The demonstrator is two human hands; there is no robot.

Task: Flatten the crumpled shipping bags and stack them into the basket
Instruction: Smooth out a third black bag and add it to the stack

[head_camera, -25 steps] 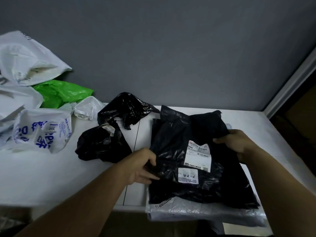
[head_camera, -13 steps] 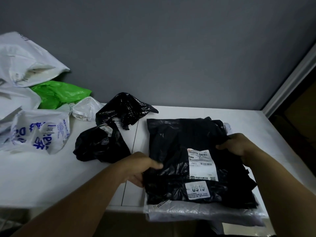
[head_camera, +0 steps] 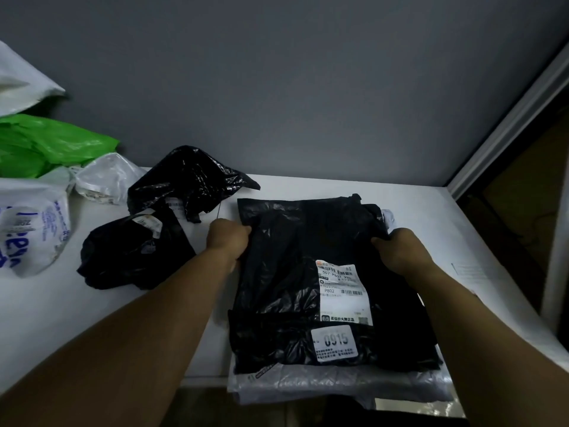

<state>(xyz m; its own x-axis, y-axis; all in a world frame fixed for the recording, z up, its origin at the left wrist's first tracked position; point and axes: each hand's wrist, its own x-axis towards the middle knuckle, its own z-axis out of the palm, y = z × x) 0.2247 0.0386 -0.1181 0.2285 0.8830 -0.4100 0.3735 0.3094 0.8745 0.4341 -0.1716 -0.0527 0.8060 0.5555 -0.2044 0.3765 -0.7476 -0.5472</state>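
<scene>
White table (head_camera: 92,318) strewn with bags. Near right, flat black shipping bag (head_camera: 286,272) atop pale bag stack (head_camera: 338,383) overhanging the near edge. Further left, near crumpled bag (head_camera: 129,257) just beside far crumpled bag (head_camera: 187,180). Curled around the flat bag's left edge, left hand (head_camera: 226,238); around its right edge, right hand (head_camera: 397,251). White label (head_camera: 341,291) face up.

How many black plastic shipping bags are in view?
3. A flat black plastic bag tops the stack, held by left hand and right hand; a crumpled black bag lies by the grey wall; a second crumpled bag lies nearer. Others may hide in the stack.
</scene>
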